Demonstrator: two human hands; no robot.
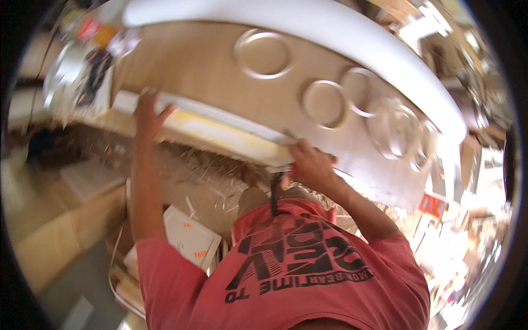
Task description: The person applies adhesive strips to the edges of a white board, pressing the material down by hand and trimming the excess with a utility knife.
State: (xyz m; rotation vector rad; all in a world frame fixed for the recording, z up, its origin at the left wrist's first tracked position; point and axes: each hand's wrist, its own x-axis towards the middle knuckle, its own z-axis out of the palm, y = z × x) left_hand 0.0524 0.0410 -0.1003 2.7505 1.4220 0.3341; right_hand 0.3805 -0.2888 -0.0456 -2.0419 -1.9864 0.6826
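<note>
A long pale strip, white with a yellowish band, lies along the near edge of the wooden work table. My left hand grips the strip toward its left end, thumb angled to the right. My right hand is closed at the strip's right end, around a red object that is mostly hidden and too blurred to make out. A dark narrow piece hangs below that end, in front of my red shirt.
Several pale rings lie on the table beyond the strip. A long white curved piece runs along the far side. Clutter sits at the left end. Boxes stand on the littered floor, low on the left; more scraps lie at the right.
</note>
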